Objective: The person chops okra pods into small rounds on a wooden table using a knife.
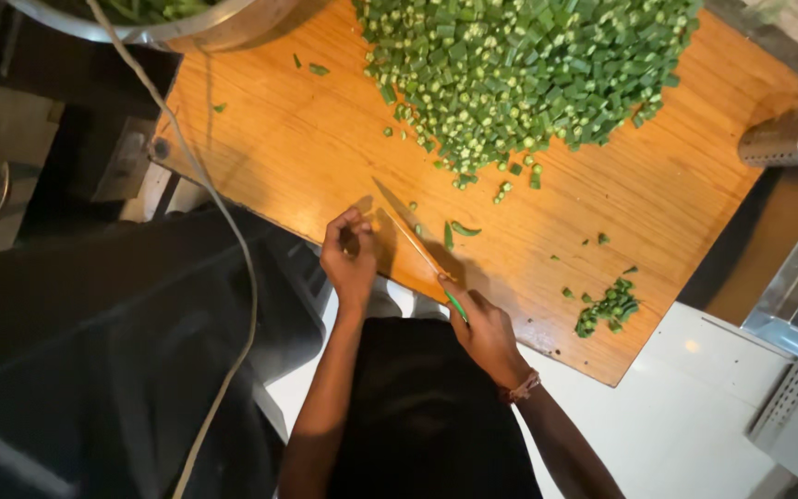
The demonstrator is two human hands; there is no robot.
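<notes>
Dim kitchen surroundings are framing a wooden cutting board (307, 139) that is lying at an angle over a white tabletop (685, 416), with a steel bowl (187, 28) at the upper left, a perforated metal cylinder (787, 140) at the right edge and a pale cord (223, 240) trailing down the left. A big heap of chopped okra (524, 65) is already covering the far part of the board, and a smaller pile of trimmed ends (607, 310) is sitting near the lower right, so most of the chopping is looking done. Only a few loose pieces (459, 229) are lying near the blade. The right hand (484, 328) is gripping the green handle of a knife (415, 238), its blade pointing up across the board. The left hand (348, 251) is curling its fingertips down onto the board just beside the blade; whether it is pinching anything, I cannot tell.
</notes>
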